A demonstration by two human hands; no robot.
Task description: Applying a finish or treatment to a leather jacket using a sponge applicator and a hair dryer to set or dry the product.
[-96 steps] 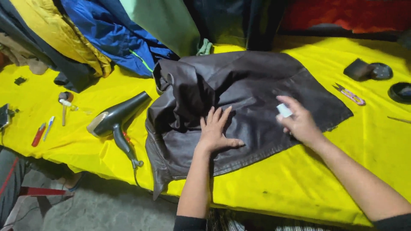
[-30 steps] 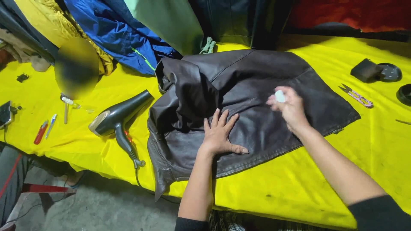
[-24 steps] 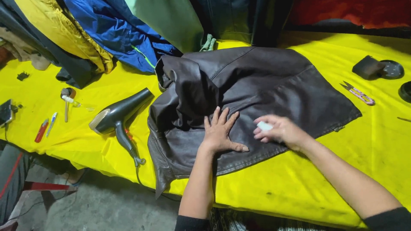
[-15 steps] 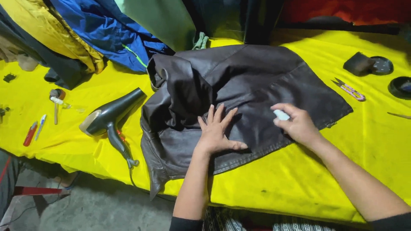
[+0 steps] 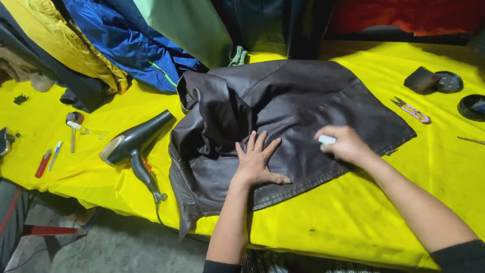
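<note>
On dark jacket [image 5: 283, 106], right hand [image 5: 346, 145] rubs perhaps a white pad [image 5: 326, 139].

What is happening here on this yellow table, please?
A person works on a dark brown leather jacket spread on a table with a yellow cover. The left hand lies flat on the jacket with fingers spread. The right hand presses a small white object against the leather near the hem. A hair dryer lies to the left, small scissors to the right.
</note>
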